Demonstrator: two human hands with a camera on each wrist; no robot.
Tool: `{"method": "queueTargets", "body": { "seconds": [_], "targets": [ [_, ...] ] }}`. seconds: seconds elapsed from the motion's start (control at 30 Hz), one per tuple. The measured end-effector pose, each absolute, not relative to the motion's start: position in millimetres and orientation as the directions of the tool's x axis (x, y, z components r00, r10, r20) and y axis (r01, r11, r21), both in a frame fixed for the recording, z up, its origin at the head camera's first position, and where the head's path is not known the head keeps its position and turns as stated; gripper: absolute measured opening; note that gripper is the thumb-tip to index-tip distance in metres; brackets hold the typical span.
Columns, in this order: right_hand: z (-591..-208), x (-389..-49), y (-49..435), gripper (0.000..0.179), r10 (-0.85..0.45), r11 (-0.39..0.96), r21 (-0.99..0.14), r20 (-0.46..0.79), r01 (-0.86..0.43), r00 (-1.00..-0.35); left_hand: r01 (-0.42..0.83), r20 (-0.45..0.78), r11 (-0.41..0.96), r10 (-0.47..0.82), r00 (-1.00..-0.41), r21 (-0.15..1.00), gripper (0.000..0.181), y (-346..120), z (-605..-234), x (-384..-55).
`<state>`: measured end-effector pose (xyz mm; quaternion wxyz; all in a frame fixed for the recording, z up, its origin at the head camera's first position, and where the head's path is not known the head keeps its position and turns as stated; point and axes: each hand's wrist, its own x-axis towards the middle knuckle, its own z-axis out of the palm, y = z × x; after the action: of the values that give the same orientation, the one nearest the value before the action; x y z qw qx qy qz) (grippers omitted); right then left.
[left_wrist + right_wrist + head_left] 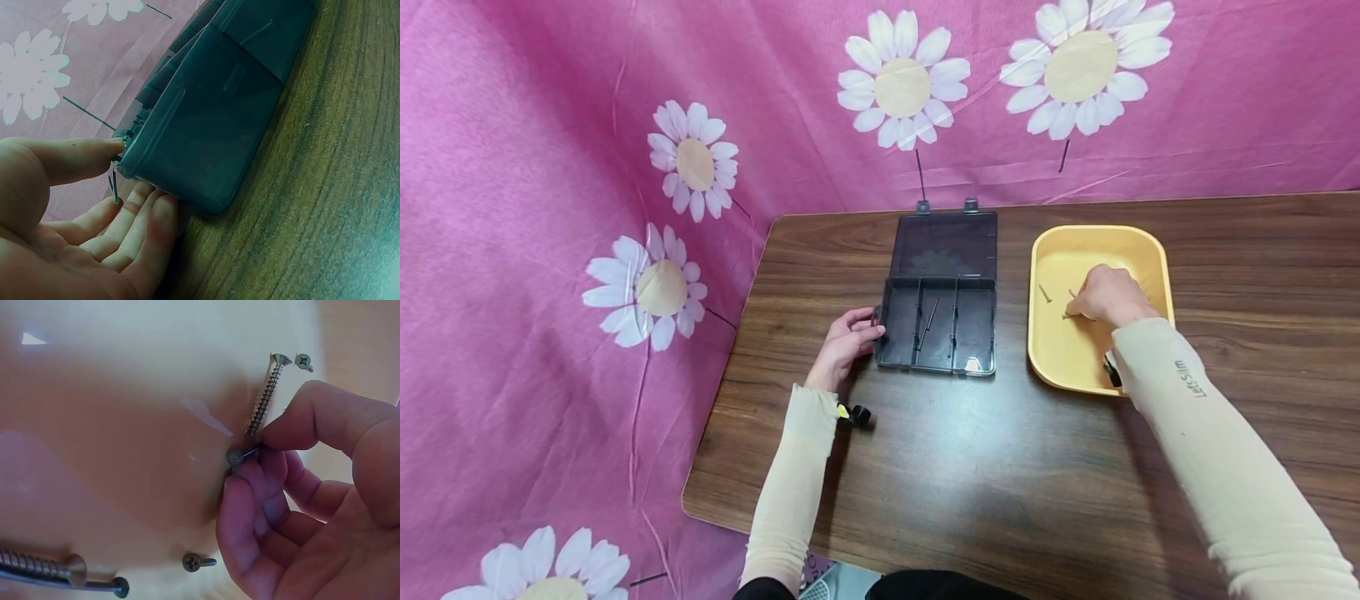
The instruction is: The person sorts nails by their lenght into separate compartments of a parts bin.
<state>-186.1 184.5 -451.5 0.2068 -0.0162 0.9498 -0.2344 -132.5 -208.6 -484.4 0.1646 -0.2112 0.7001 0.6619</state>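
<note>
Pinching a small dark nail between thumb and fingertips, right hand inside the yellow tray; grip narrow, head of the nail poking out clear of my fingers. Just beyond my thumb, in the right wrist view, a long threaded screw lies on the tray floor, a short screw just beside its head. Another short screw rests near my fingers; a long screw and a dark nail lie farther off, side by side. Left hand holds the dark see-through box by its left edge, thumb on top at the rim, fingers lower against the side. Box sits left of the tray on the wood-grain table, lid swung open toward the pink daisy cloth. Three compartments; slim dark nails in the middle one.
</note>
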Motion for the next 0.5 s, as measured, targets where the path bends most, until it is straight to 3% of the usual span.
{"method": "queueTargets", "body": {
  "seconds": [0.5],
  "targets": [
    [-452.6,-182.3,187.8,0.022,-0.124,0.858,-0.510,-0.323,0.063,-0.938,-0.503,-0.501,0.022,-0.071,-0.863,0.864,0.045,-209.3,-485.0,-130.9]
  ]
}}
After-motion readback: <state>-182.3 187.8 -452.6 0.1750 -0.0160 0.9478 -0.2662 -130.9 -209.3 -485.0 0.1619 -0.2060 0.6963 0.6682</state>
